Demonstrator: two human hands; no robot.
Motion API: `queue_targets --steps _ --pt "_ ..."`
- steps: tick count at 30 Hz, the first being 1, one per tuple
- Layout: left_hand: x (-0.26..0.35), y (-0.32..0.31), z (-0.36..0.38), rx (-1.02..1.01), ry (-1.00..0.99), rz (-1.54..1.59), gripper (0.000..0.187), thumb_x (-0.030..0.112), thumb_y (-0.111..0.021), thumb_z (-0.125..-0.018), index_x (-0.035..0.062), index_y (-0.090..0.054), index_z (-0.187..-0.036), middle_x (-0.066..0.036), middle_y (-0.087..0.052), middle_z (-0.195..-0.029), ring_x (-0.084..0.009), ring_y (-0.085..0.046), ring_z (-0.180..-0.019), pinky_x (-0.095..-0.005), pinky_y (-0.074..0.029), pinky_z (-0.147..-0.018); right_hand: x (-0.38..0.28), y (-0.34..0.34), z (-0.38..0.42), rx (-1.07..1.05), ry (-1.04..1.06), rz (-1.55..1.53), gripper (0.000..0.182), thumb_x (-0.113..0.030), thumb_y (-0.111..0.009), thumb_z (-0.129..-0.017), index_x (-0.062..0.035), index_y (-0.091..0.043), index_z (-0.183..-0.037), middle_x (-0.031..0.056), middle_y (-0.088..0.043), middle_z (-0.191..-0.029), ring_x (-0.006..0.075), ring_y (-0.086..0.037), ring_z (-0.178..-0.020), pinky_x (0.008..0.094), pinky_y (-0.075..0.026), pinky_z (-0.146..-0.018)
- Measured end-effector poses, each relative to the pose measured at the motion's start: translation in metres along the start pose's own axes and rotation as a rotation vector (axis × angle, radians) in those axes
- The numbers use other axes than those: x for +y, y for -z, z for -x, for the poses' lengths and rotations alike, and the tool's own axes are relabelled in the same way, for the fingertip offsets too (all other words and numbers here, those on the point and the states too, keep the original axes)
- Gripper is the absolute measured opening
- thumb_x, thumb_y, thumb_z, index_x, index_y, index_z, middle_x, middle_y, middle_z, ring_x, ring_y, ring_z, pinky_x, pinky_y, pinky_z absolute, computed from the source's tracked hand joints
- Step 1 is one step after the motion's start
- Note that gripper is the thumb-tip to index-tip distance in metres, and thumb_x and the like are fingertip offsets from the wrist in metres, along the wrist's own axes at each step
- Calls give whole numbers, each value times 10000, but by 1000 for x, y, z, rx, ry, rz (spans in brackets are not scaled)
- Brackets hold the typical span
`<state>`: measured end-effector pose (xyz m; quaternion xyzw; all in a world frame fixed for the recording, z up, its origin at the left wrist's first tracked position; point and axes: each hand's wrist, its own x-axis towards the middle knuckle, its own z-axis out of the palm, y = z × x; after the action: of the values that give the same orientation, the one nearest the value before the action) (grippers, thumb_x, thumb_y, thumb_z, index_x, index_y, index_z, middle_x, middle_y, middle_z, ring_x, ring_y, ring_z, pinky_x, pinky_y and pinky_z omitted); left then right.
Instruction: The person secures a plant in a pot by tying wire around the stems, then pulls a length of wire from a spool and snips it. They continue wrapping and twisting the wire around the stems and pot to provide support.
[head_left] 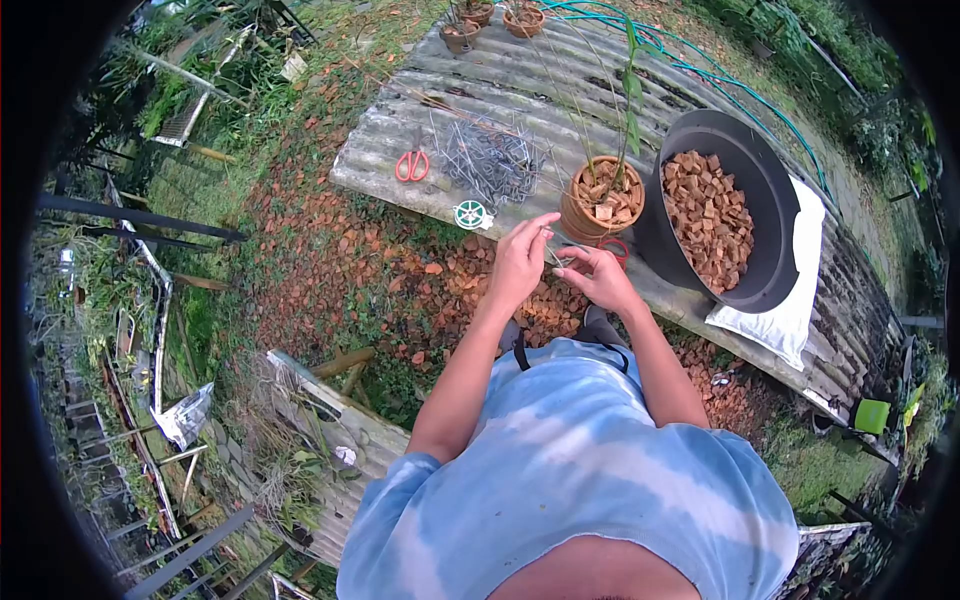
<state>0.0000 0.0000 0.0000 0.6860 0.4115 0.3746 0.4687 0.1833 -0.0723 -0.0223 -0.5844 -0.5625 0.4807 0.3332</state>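
Observation:
My left hand and my right hand meet in front of the table's near edge, both with fingers pinched. Between them is a thin, greyish wire-like piece, too small to make out well. Just beyond my hands, a terracotta pot holds brown chunks and a tall, leafy plant. Beside this pot, close to my right hand, lies a red-handled tool, partly hidden. A green-and-white spool rests at the table edge, left of my left hand.
Red-handled scissors and a heap of grey wire pieces lie on the corrugated table. A large black tub of brown chunks stands right, by a white sack. A green hose runs along the back.

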Motion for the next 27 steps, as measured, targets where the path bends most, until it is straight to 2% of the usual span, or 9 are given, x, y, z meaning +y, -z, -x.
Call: queue_targets --steps 2,3,5,9,13,17,18,25,27 --pt "12 -22 -3 -22 -158 -78 277 49 -568 -1033 24 -695 -1278 -183 -751 -1121 -262 -750 -967 -357 -590 -843 0 8 19 207 188 89 271 -118 -728 -971 -2 -718 -1216 159 -764 -1039 239 -742 -915 348 -573 -818" --pt "5 -13 -19 -50 -207 -137 281 48 -567 -1032 19 -691 -1282 -180 -751 -1114 -265 -751 -967 -357 -590 -843 12 -6 -2 296 236 23 251 -109 -725 -970 5 -724 -1194 156 -762 -1022 235 -743 -909 349 -575 -816" --pt "0 -51 -27 -76 -241 -63 288 48 -566 -1029 9 -684 -1289 -175 -753 -1099 -271 -752 -968 -356 -589 -844 38 19 8 426 210 46 215 -91 -720 -967 20 -736 -1151 152 -756 -987 227 -744 -897 351 -579 -813" --pt "-15 -108 -38 -136 -64 -11 306 27 -609 -998 -2 -674 -1296 -174 -763 -1072 -236 -759 -985 -352 -603 -858 48 59 21 507 95 69 206 -80 -711 -966 18 -750 -1143 155 -752 -1000 241 -752 -854 352 -592 -780" --pt "-20 -138 -42 -65 57 69 240 61 -625 -1017 -29 -685 -1231 -145 -772 -998 -192 -758 -912 -320 -619 -840 63 76 22 509 243 114 241 -87 -685 -984 -5 -736 -1205 162 -751 -1006 230 -754 -790 337 -590 -727" --pt "-15 -143 -40 -30 143 101 212 69 -614 -1036 -49 -680 -1199 -125 -764 -991 -152 -738 -888 -296 -618 -807 60 92 25 349 192 6 254 -91 -675 -996 -8 -721 -1232 138 -741 -975 174 -718 -750 331 -575 -698" --pt "-13 -145 -39 -8 177 118 193 60 -604 -1043 -45 -672 -1190 -107 -752 -985 -144 -731 -886 -283 -614 -801 60 94 24 317 148 -44 246 -76 -674 -1002 8 -698 -1232 116 -742 -947 129 -685 -737 314 -567 -679" --pt "2 -152 -26 174 220 258 144 74 -597 -1056 -26 -656 -1141 -79 -719 -1007 -134 -707 -894 -281 -603 -807 73 115 15 113 157 -239 202 -70 -652 -1028 17 -655 -1210 45 -713 -883 78 -626 -712 261 -507 -617" --pt "4 -149 -19 218 230 143 154 93 -631 -1027 -19 -672 -1123 -102 -720 -1041 -160 -715 -922 -305 -588 -804 77 113 14 110 168 -295 192 -88 -637 -1041 10 -659 -1204 27 -694 -864 72 -607 -700 253 -490 -612"
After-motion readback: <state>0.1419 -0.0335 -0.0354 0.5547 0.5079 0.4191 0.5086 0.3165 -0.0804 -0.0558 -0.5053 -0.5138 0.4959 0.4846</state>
